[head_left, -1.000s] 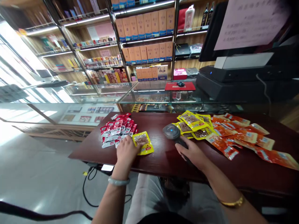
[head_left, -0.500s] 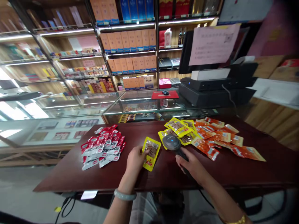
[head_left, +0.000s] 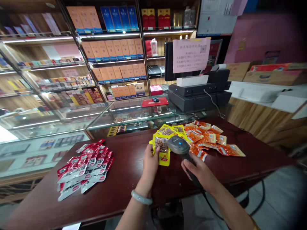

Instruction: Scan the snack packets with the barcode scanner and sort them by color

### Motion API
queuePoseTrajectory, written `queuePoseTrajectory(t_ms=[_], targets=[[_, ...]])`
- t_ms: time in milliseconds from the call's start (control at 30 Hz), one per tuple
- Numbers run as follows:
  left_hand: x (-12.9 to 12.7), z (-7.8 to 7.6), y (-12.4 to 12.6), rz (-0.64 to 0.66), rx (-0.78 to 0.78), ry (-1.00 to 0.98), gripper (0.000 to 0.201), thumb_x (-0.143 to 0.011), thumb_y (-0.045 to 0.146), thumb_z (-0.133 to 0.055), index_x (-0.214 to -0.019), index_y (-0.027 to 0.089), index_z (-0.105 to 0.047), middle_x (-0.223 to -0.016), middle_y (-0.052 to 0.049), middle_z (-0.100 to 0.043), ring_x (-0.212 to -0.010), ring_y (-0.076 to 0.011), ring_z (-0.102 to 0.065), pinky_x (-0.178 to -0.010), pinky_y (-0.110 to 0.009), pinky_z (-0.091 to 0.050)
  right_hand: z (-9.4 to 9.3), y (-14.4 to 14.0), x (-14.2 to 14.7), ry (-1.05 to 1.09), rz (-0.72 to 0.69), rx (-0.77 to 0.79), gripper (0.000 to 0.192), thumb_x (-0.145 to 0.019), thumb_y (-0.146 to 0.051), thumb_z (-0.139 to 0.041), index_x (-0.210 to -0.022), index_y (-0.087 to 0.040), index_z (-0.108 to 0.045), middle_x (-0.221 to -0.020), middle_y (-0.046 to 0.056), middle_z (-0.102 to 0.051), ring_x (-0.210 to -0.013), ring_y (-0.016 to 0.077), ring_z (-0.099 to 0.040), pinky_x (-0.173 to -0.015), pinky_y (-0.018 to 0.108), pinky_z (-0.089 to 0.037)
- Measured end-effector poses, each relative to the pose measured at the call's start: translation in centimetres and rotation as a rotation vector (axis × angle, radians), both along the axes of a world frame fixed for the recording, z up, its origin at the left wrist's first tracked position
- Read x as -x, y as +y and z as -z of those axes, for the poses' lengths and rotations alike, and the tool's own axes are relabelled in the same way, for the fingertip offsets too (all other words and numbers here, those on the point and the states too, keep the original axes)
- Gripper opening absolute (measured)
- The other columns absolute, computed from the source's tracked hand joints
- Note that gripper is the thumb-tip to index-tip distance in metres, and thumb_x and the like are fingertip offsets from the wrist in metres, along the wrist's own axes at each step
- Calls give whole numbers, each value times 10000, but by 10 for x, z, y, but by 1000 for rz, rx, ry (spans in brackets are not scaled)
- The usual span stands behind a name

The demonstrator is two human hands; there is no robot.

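Note:
My left hand (head_left: 150, 163) holds a yellow snack packet (head_left: 162, 149) upright above the dark wooden table (head_left: 134, 185). My right hand (head_left: 200, 171) grips the black handle of a grey barcode scanner (head_left: 178, 144), whose head sits right beside the packet. Behind them lies a pile of yellow packets (head_left: 171, 131), and to its right a spread of orange packets (head_left: 209, 140). A heap of red and white packets (head_left: 83, 166) lies at the table's left.
A glass display counter (head_left: 96, 118) runs behind the table, with a cash register and monitor (head_left: 196, 83) on it. Shelves of boxed goods (head_left: 112, 51) fill the back wall. The scanner's cable (head_left: 216, 210) hangs off the table's near edge.
My left hand lifted the yellow packet off the table and carried it right, up to the scanner head. The view swung to the right; the red packets now lie farther left.

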State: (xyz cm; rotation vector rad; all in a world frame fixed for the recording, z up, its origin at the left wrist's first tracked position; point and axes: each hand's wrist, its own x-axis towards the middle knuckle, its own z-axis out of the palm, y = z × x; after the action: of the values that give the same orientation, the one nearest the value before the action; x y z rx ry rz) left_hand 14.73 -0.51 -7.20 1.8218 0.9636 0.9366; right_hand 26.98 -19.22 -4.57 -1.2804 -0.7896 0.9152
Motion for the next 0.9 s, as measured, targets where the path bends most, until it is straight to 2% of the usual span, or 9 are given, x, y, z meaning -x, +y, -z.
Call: queuePoseTrajectory(t_ms=[167,333,500,633,733,800,900], targets=[[-14,-2,-4,11,-17,20,148,-891,354,-551,-861,209,-535,-866,-22,-645,-821,-173,-621,-731,-257,-485,-1,-5,-7,63,-8,8,411,-841,-605,-672,-906,-221,-541,-623,-58,-487,-481,86,-411,-439,193,-346],[-35,-1,-14,28,10,27,155,-901,318,-559,-1003,201,-569,-1000,-54,-647,-913,-187,-627,-791,-288,-520,8,-11,-17,86,53,35,439,-819,-624,-685,-935,-222,-554,-624,-54,-503,-487,84,-425,-450,188,-360],[-75,3,-32,122,174,-6,334,-855,170,-598,-1186,188,-566,-1206,-100,-582,-929,-178,-625,-705,-273,-553,21,-15,-28,41,141,65,423,-835,-619,-670,-955,-227,-565,-626,-61,-509,-495,83,-444,-469,180,-373],[-94,8,-39,147,136,-6,510,-773,22,-586,-1265,151,-557,-1106,-108,-608,-974,-193,-619,-819,-319,-547,27,-16,-29,57,179,103,426,-818,-620,-685,-953,-230,-580,-618,-63,-521,-492,83,-448,-463,177,-372],[-87,12,-40,168,63,-25,530,-732,7,-618,-1237,164,-589,-1078,-103,-641,-993,-197,-623,-920,-353,-514,28,-17,-25,85,205,150,465,-754,-632,-735,-921,-223,-593,-605,-55,-541,-485,90,-467,-442,180,-365],[-74,12,-37,179,63,-43,495,-729,36,-652,-1200,181,-609,-1139,-107,-641,-960,-184,-634,-902,-341,-517,28,-18,-22,109,200,193,507,-682,-638,-788,-898,-221,-598,-587,-53,-549,-473,101,-484,-421,185,-359],[-44,9,-24,128,90,-68,435,-747,95,-686,-1167,186,-622,-1173,-104,-636,-861,-153,-640,-833,-313,-529,24,-12,-17,180,200,211,592,-642,-624,-825,-1054,-254,-617,-646,-40,-596,-545,136,-566,-449,197,-408]])
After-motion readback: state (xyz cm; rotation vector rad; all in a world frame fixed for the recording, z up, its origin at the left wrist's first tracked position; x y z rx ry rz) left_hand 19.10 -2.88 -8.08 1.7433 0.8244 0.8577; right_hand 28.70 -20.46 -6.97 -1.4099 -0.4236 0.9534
